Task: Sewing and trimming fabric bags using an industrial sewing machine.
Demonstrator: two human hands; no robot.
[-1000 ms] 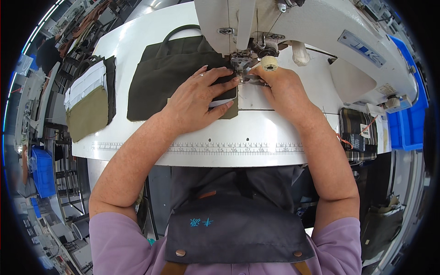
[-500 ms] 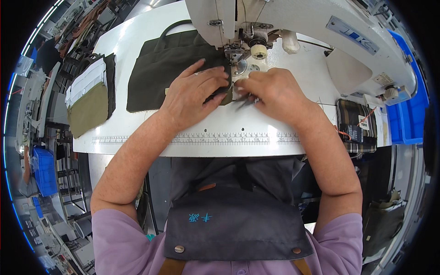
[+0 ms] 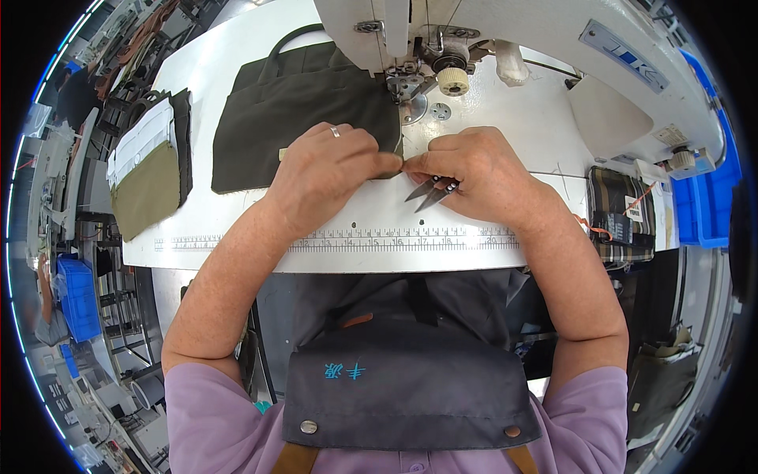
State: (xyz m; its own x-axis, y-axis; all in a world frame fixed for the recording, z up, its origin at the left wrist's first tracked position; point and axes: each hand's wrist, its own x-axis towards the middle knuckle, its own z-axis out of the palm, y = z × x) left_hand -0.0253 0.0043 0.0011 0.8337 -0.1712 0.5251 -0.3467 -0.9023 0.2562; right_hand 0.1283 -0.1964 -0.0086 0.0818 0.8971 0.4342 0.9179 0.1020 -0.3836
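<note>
A dark olive fabric bag piece (image 3: 284, 103) with a loop handle lies on the white sewing table (image 3: 332, 213), its right edge just beside the machine's presser foot (image 3: 404, 91). My left hand (image 3: 324, 170) is closed on the piece's lower right corner, thumb and finger pinched at the edge. My right hand (image 3: 482, 170) has thumb and finger meeting at that corner, with small black-handled thread snips (image 3: 426, 196) held in its fingers, blades pointing down-left.
A stack of white and olive panels (image 3: 146, 178) lies at the left. A plaid bundle (image 3: 620, 229) sits at the right, beside blue bins (image 3: 703, 213). The sewing machine head (image 3: 600, 63) spans the back right. Another person's arm (image 3: 45, 292) shows at the far left.
Both hands have moved toward me, away from the presser foot to the fabric's corner. The fabric has shifted left, and the snips have come into clearer view below my right fingers.
</note>
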